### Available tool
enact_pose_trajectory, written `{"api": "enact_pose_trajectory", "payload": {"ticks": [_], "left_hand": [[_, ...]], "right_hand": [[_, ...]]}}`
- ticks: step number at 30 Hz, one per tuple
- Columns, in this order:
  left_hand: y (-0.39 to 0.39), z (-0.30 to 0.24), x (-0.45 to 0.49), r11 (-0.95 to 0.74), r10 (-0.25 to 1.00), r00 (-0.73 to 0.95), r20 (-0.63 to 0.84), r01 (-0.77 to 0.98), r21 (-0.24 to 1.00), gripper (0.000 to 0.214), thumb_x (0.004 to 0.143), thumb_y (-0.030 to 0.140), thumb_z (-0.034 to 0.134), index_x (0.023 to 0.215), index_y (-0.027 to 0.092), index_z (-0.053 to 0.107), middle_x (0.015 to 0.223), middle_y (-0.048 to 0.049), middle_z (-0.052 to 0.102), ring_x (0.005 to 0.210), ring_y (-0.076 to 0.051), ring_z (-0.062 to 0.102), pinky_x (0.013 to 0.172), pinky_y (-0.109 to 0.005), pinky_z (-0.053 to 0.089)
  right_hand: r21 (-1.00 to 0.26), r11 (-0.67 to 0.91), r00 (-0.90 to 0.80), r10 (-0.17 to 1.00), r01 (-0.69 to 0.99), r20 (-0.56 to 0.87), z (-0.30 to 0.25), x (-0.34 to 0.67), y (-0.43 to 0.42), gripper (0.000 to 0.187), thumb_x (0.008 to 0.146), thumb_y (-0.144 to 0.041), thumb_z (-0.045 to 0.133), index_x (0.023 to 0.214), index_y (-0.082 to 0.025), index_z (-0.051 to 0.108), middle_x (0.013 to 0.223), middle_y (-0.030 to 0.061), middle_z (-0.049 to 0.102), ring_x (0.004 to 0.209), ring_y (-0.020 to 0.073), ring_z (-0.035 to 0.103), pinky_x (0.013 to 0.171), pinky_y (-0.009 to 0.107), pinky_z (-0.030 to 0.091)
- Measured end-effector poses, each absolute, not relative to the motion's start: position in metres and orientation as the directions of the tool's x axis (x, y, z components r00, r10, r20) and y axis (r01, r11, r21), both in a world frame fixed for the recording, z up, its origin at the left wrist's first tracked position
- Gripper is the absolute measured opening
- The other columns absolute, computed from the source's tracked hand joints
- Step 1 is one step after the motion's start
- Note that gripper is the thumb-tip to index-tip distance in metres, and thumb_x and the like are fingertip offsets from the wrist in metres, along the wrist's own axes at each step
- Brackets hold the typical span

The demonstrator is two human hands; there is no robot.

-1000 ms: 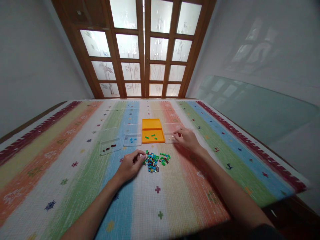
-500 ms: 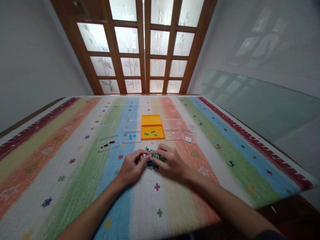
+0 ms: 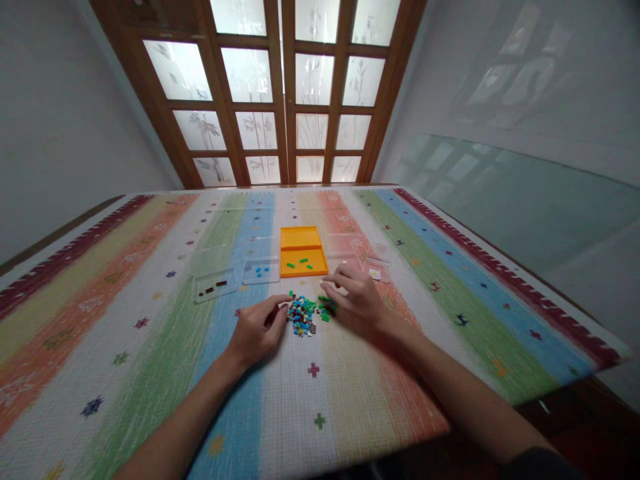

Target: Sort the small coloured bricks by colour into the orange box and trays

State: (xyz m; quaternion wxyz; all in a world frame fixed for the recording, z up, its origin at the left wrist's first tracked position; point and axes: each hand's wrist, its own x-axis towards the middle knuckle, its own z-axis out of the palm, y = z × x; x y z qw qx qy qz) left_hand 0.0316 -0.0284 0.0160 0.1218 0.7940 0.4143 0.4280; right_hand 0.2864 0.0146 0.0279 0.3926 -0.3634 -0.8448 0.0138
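Observation:
A small heap of tiny coloured bricks (image 3: 302,315) lies on the striped cloth in front of me. My left hand (image 3: 256,329) rests at the heap's left edge, fingers curled and pinched by the bricks. My right hand (image 3: 354,301) hovers at the heap's right edge, fingers bent and partly spread over green pieces; what it holds, if anything, is hidden. Behind the heap stands an orange tray (image 3: 301,260) with a few green bricks in it.
Clear trays flank the orange one: one with dark bricks (image 3: 209,287), one with blue bricks (image 3: 260,272), and others at the right (image 3: 376,269) holding pale pieces. The table edge (image 3: 575,313) runs along the right. A wooden glazed door (image 3: 285,100) stands behind.
My right hand came back from the right clear tray to the heap, met the left hand over it, and has now shifted to the heap's right side. The left hand stays beside the heap.

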Motion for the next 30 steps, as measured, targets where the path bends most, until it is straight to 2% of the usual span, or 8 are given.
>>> {"api": "enact_pose_trajectory", "payload": {"ticks": [4, 7, 14, 23, 26, 30], "left_hand": [[-0.021, 0.014, 0.019, -0.73, 0.603, 0.387, 0.697, 0.619, 0.288, 0.022, 0.093, 0.016, 0.052, 0.103, 0.015, 0.072, 0.085, -0.0084, 0.078, 0.061, -0.014, 0.067, 0.065, -0.026, 0.057], [-0.017, 0.014, 0.014, -0.738, 0.579, 0.437, 0.688, 0.64, 0.214, 0.023, 0.093, 0.015, 0.05, 0.104, 0.014, 0.07, 0.087, -0.0094, 0.078, 0.069, -0.017, 0.072, 0.068, -0.028, 0.059], [-0.017, 0.012, 0.016, -0.737, 0.603, 0.486, 0.632, 0.643, 0.209, 0.019, 0.094, 0.016, 0.049, 0.1, 0.015, 0.068, 0.081, -0.0063, 0.075, 0.067, -0.016, 0.069, 0.065, -0.027, 0.057], [-0.016, 0.011, 0.017, -0.732, 0.612, 0.48, 0.629, 0.645, 0.22, 0.017, 0.095, 0.016, 0.049, 0.099, 0.015, 0.066, 0.08, -0.0053, 0.074, 0.066, -0.016, 0.069, 0.064, -0.027, 0.055], [-0.015, 0.009, 0.017, -0.723, 0.624, 0.473, 0.623, 0.652, 0.23, 0.017, 0.095, 0.017, 0.05, 0.099, 0.016, 0.066, 0.082, -0.0055, 0.075, 0.067, -0.016, 0.069, 0.065, -0.026, 0.055], [-0.014, 0.011, 0.015, -0.705, 0.649, 0.451, 0.613, 0.659, 0.261, 0.017, 0.095, 0.019, 0.05, 0.097, 0.016, 0.066, 0.083, -0.0064, 0.075, 0.067, -0.016, 0.069, 0.065, -0.027, 0.054]], "right_hand": [[-0.334, 0.535, -0.25, 0.747, 0.776, 0.616, 0.029, 0.332, 0.047, 0.019, 0.091, -0.025, 0.06, 0.087, -0.016, 0.076, 0.072, 0.0037, 0.062, 0.063, 0.0159, 0.054, 0.062, 0.029, 0.039], [-0.335, 0.43, -0.201, 0.815, 0.838, 0.543, 0.028, 0.352, 0.06, 0.018, 0.087, -0.027, 0.062, 0.083, -0.017, 0.077, 0.073, 0.0049, 0.063, 0.067, 0.0174, 0.055, 0.064, 0.029, 0.038], [-0.279, 0.377, -0.272, 0.896, 0.883, 0.35, 0.033, 0.353, 0.076, 0.018, 0.084, -0.025, 0.064, 0.087, -0.016, 0.08, 0.081, 0.008, 0.069, 0.072, 0.0181, 0.058, 0.066, 0.028, 0.039], [-0.176, 0.283, -0.256, 0.953, 0.943, 0.161, 0.045, 0.347, 0.083, 0.022, 0.085, -0.03, 0.066, 0.092, -0.018, 0.082, 0.086, 0.0101, 0.075, 0.073, 0.0191, 0.062, 0.064, 0.027, 0.037], [-0.187, 0.275, -0.241, 0.953, 0.943, 0.187, 0.051, 0.351, 0.083, 0.024, 0.086, -0.032, 0.063, 0.091, -0.018, 0.082, 0.081, 0.0092, 0.075, 0.069, 0.0191, 0.062, 0.062, 0.028, 0.037], [-0.28, 0.315, -0.195, 0.902, 0.907, 0.385, 0.06, 0.357, 0.075, 0.025, 0.086, -0.027, 0.059, 0.09, -0.018, 0.081, 0.078, 0.0078, 0.074, 0.065, 0.0172, 0.06, 0.063, 0.027, 0.039]]}}
